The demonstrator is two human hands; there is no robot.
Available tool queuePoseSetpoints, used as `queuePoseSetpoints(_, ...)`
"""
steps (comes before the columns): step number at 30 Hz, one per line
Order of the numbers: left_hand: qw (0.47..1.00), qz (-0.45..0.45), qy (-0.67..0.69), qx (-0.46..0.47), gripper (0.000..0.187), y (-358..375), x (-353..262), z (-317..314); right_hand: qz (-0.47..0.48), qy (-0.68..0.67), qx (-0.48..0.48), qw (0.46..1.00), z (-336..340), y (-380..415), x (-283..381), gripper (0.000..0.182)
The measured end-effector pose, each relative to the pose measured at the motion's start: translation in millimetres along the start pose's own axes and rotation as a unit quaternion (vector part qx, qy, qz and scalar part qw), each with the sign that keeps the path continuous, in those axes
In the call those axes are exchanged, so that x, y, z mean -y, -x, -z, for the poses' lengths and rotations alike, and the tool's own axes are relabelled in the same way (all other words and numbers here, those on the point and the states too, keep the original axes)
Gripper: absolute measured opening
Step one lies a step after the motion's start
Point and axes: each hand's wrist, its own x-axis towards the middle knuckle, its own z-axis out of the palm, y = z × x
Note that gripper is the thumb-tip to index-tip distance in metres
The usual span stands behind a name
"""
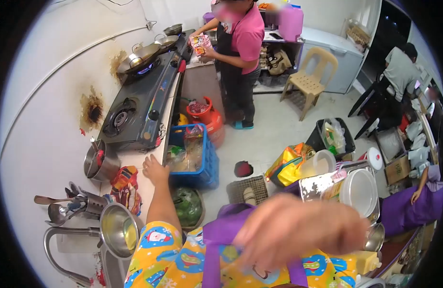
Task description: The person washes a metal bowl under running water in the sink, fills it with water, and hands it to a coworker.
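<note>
Left hand [156,171] down, right hand [303,230] blurred

Left fingers spread on worktop [131,157], gripping nothing, probably for support. Right hand raised before apron [212,254]; grip: cannot tell. Red packet [125,188] lies near left hand, presumably kept within reach.

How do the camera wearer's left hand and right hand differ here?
The left hand is down at the counter; the right hand is raised in front of the purple apron.
The left hand looks fairly sharp, the right hand badly blurred.
The left hand appears much smaller in the picture than the right hand.
Both are bare.
</note>
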Motion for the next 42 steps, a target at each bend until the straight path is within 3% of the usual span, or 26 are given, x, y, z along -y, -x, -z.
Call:
queuePoseSetpoints(2,1.0,-0.001,0.0,0.017,0.087,0,-7,10,0.066,-0.009,0.051,0.996,-27,-18,1,0.078)
queuePoseSetpoints(5,1.0,0.014,0.005,0.024,0.086,1,-2,6,0.243,0.003,0.023,0.97,-49,1,-16,0.096)
queuePoseSetpoints(12,0.999,0.012,0.006,0.05,0.09,-2,-8,14,0.271,0.035,0.04,0.961,-30,-4,-3,0.099)
queuePoseSetpoints(16,1.0,0.012,-0.001,0.022,0.091,-2,-1,2,0.297,0.082,0.06,0.949,-24,7,7,0.101)
queuePoseSetpoints(18,0.999,0.026,-0.011,0.02,0.093,0,2,-3,0.309,0.095,0.086,0.943,-16,12,9,0.095)
queuePoseSetpoints(19,0.999,0.023,-0.012,0.023,0.093,0,4,-4,0.292,0.078,0.013,0.953,-29,22,7,0.09)
queuePoseSetpoints(22,0.999,0.004,-0.003,0.036,0.096,0,-2,4,0.315,0.022,-0.016,0.949,-31,16,10,0.076)
queuePoseSetpoints(23,0.999,0.001,-0.002,0.042,0.095,-1,-2,5,0.376,0.022,0.012,0.926,-24,-2,8,0.075)
queuePoseSetpoints(26,1.0,-0.004,-0.014,0.021,0.091,-3,0,0,0.319,-0.026,0.065,0.945,-15,27,1,0.065)
queuePoseSetpoints(27,1.0,-0.006,-0.014,0.021,0.089,-1,-3,5,0.245,-0.016,0.02,0.969,-31,26,26,0.061)
queuePoseSetpoints(30,1.0,-0.016,-0.016,0.006,0.086,0,-4,3,0.308,0.006,-0.045,0.95,-41,18,37,0.047)
queuePoseSetpoints(31,1.0,-0.016,-0.015,0.003,0.086,1,-3,3,0.444,0.025,-0.084,0.892,-44,0,15,0.044)
queuePoseSetpoints(33,1.0,-0.02,-0.02,-0.001,0.085,2,-1,3,0.547,0.033,-0.088,0.832,-39,-3,0,0.033)
queuePoseSetpoints(35,1.0,-0.023,-0.021,-0.003,0.085,0,-3,1,0.5,0.021,-0.024,0.865,-20,7,-1,0.016)
queuePoseSetpoints(42,0.999,-0.026,-0.033,-0.017,0.082,4,-1,3,0.463,0.062,0.008,0.884,-5,18,7,0.013)
